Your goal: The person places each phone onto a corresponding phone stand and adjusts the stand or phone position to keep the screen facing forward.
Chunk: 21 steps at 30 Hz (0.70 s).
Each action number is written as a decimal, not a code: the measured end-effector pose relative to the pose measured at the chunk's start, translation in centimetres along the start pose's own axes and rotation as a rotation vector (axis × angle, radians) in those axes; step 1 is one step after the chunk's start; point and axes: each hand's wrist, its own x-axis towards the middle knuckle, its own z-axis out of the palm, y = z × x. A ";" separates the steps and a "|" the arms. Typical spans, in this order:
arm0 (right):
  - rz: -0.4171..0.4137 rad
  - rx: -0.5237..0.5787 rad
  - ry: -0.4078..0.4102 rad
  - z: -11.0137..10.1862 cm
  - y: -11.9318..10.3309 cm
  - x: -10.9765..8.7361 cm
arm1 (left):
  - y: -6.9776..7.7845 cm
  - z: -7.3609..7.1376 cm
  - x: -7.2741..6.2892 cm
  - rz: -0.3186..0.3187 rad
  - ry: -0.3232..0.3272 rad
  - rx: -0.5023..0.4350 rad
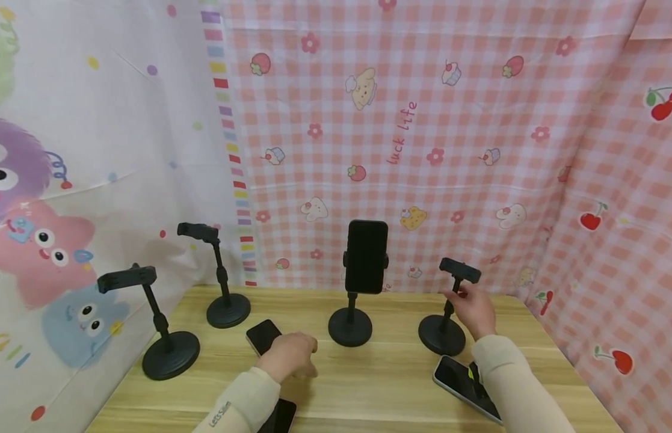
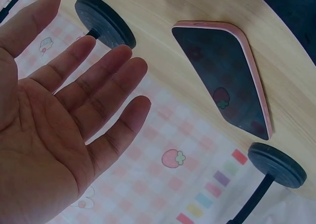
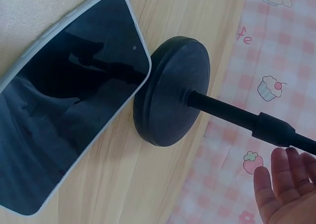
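Note:
At the right, my right hand (image 1: 474,310) holds the upper pole of a black phone stand (image 1: 443,334), thumb and finger at the pole under its clamp. The right wrist view has several fingertips of this hand (image 3: 289,189) beside the pole (image 3: 222,108); the thumb is out of frame. My left hand (image 1: 290,356) hovers over the table with fingers relaxed and nothing in them; its palm (image 2: 44,135) shows in the left wrist view. Just beyond it lies a pink-edged phone (image 2: 224,75), partly covered by the hand in the head view.
A middle stand (image 1: 350,328) carries an upright phone (image 1: 366,257). Two stands with bare clamps, a front one (image 1: 171,355) and a rear one (image 1: 228,310), stand left. A pale-edged phone (image 1: 460,382) lies by my right sleeve, another phone (image 1: 281,418) by my left sleeve. Patterned curtains (image 1: 422,36) surround the table.

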 end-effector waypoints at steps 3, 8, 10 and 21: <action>-0.031 -0.012 0.019 0.2 0.1 0.2 | 0.0 0.1 0.0 0.005 0.005 0.005; -0.088 -0.025 0.049 0.5 0.6 0.5 | 0.0 0.2 0.1 0.000 0.005 0.021; -0.104 -0.026 0.055 0.5 0.8 0.6 | 0.1 0.3 0.2 -0.001 0.003 0.025; -0.196 -0.016 0.095 1.5 0.3 0.5 | 0.3 0.4 0.2 0.010 -0.006 0.030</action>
